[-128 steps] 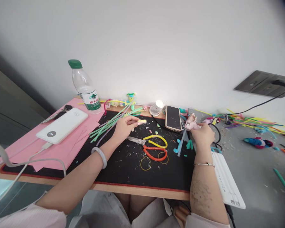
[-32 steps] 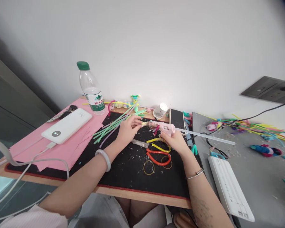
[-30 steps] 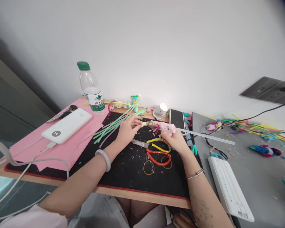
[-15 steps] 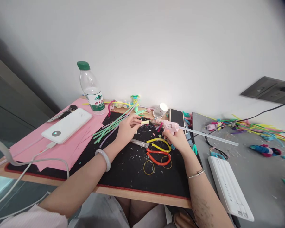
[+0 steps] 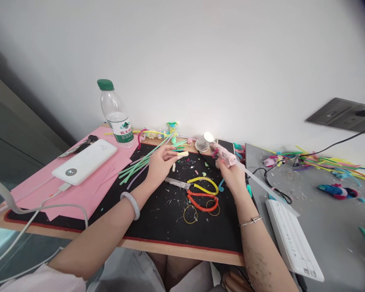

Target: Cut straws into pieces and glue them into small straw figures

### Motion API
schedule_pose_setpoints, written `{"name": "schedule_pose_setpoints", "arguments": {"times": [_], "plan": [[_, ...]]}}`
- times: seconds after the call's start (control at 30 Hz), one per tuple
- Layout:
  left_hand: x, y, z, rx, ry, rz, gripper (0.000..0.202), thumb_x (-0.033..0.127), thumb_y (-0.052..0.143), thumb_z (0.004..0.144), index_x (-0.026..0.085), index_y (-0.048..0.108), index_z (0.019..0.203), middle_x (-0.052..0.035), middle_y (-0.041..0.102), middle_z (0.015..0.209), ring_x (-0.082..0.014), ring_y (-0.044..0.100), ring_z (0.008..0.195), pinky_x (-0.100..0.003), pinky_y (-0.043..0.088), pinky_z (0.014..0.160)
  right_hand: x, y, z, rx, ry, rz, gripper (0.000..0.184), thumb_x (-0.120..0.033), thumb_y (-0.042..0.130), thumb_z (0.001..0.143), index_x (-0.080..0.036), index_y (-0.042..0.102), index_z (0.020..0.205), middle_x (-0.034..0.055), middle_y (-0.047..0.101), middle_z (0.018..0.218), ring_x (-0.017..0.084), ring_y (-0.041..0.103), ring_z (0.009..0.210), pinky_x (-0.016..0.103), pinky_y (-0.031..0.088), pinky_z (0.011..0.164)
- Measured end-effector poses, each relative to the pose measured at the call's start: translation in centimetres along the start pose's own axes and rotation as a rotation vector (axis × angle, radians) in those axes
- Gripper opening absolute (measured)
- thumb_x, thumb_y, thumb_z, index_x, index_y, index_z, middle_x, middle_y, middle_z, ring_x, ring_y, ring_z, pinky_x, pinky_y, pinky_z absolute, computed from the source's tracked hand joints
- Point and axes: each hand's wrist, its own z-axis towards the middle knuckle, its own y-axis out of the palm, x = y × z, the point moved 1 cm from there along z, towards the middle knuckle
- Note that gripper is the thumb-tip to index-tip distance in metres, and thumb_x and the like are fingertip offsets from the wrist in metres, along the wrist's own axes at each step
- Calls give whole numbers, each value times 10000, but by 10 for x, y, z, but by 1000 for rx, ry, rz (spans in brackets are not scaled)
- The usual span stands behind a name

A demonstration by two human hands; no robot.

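Between the fingertips of my left hand (image 5: 161, 165) is a small pale yellow piece of pipe cleaner (image 5: 183, 154), held above the black mat (image 5: 158, 227). My right hand (image 5: 232, 175) is wrapped round a pink hot glue gun (image 5: 224, 155), its nozzle tilted up toward the paper cup (image 5: 205, 141). A long translucent glue stick (image 5: 266, 186) juts from the gun's rear, blurred by motion. Below and between my hands lie scissors with yellow and red handles (image 5: 203, 206). Green pipe cleaners (image 5: 134, 172) spread out beside my left hand.
At the left, a water bottle (image 5: 117, 117) and a white power bank (image 5: 85, 162) stand on pink sheets (image 5: 33, 188). A white power strip (image 5: 295, 241) and a heap of colourful pipe cleaners (image 5: 319, 162) are at the right. A phone (image 5: 226, 146) lies behind the glue gun.
The glue gun in my right hand has moved right, away from the yellow piece, and its nozzle has tilted upward. The glue stick's rear end swung down. My left hand stays nearly in place.
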Motion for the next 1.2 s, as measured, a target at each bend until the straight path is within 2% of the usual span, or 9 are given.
{"name": "schedule_pose_setpoints", "arguments": {"times": [0.13,0.33,0.5,0.7,0.77,0.93,1.07,1.13,1.2], "plan": [[-2,0,0,5,3,-12,271,183,657,659,171,540,903,-38,667,817,-173,650,809,-337,505,798,14,-14,8,167,138,-250,324,-418,442,765,-169,590,911,85,612,773,231,549,699,321,397,624],[-4,-1,1,29,0,-5,266,197,655,659,162,541,897,-45,652,832,-168,642,814,-341,500,812,44,-32,10,234,381,-517,336,-337,455,740,-151,558,1001,167,557,1020,312,516,909,456,383,722],[-4,-1,3,56,1,-26,277,203,662,645,154,543,890,-50,646,844,-163,638,797,-342,501,804,72,-36,8,337,445,-543,338,-268,470,702,-170,588,1003,197,542,1058,386,468,1000,547,329,784],[-6,-3,4,63,12,-57,287,204,665,638,156,539,891,-54,635,857,-171,627,828,-338,507,791,84,-32,14,359,545,-524,575,-149,508,598,-90,461,1168,257,483,1144,425,424,1085,572,296,849],[-6,-4,5,69,14,-62,277,199,655,646,156,537,894,-53,630,859,-172,626,834,-340,509,790,78,-33,17,386,452,-482,554,-133,493,608,-62,458,1157,263,483,1137,401,432,1085,549,309,865],[-7,-5,6,87,25,-58,267,185,625,666,161,533,917,-57,626,887,-177,619,864,-345,505,801,34,-25,13,468,-45,-286,339,-120,378,751,-113,529,1054,166,546,1061,282,453,1071,445,355,894],[-5,-5,7,112,26,-48,261,177,625,660,157,533,903,-55,627,867,-174,618,858,-339,502,802,-16,11,-5,128,-366,-76,248,-147,397,826,-148,568,1005,106,611,952,218,526,931,366,412,850],[-5,-6,7,121,35,-46,258,185,631,660,154,535,898,-56,627,866,-173,617,855,-339,499,808,-39,34,-16,-108,-538,-29,228,-153,424,838,-167,585,999,87,623,954,206,524,940,349,418,857],[-6,-7,8,128,53,-53,257,197,633,668,149,538,902,-59,626,873,-173,617,854,-343,496,812,-55,54,-24,-261,-649,-22,255,-144,452,837,-171,568,1062,90,615,1019,208,504,1000,355,411,885]]}}
